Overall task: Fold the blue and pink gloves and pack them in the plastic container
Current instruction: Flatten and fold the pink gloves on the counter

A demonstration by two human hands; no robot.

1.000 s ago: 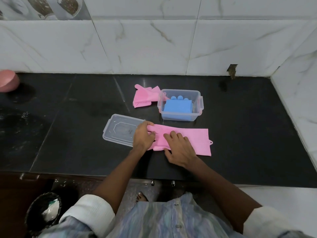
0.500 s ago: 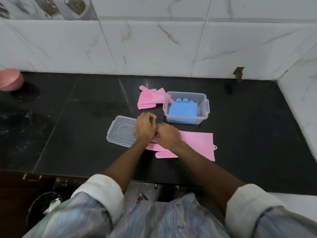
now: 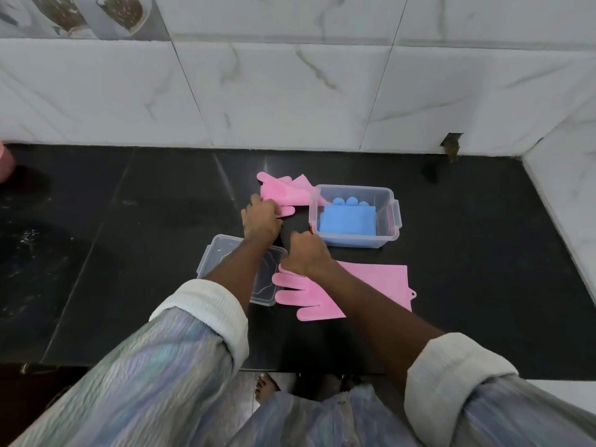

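While the left hand [image 3: 260, 217] grips the far pink glove [image 3: 283, 191] beside the plastic container [image 3: 354, 217], the right hand [image 3: 304, 253] hovers fisted above the near pink glove [image 3: 371, 285], apparently holding nothing.

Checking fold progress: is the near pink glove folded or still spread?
Spread. The near pink glove lies flat on the counter, fingers splayed toward the lid, cuff extended to the right; no fold shows.
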